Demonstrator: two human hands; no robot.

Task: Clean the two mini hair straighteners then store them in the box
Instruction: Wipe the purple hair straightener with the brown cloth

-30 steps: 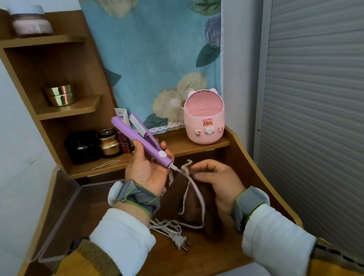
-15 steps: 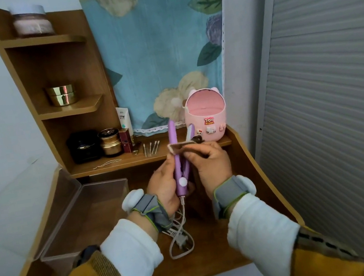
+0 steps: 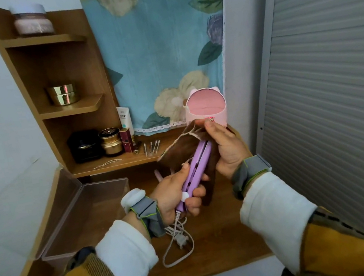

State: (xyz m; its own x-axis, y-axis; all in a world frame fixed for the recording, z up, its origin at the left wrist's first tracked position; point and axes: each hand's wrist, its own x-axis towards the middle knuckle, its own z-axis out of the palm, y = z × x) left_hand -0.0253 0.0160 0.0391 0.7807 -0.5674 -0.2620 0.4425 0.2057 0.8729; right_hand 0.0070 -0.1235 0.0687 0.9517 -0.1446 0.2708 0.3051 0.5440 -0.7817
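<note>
The straightener (image 3: pixel 198 168) is smooth purple plastic with a soft sheen, and its cord (image 3: pixel 170 256) is smooth and pale. The brown cloth (image 3: pixel 181 149) looks soft, matt and slightly napped. At the desk's left edge, the box (image 3: pixel 106 182) is clear glossy plastic. The desk (image 3: pixel 226 237) is satin brown wood grain. A shelf jar (image 3: pixel 63 94) gleams like polished gold metal. At the back right corner, the pink bin (image 3: pixel 205 108) is glossy plastic.

straightener (image 3: pixel 199 170): far end covered by cloth (image 3: pixel 182 149) and right hand (image 3: pixel 227 150) | pink tip (image 3: pixel 158 175): rest hidden behind left hand (image 3: pixel 172 193), identity unclear | bin (image 3: pixel 205 108): lower front behind right hand | cord (image 3: pixel 178 244): upper part under left wrist | box (image 3: pixel 103 185): near corner behind sleeve (image 3: pixel 83 275) | pins (image 3: pixel 151 147): too small to identify | tube (image 3: pixel 125 120): print unreadable
</note>
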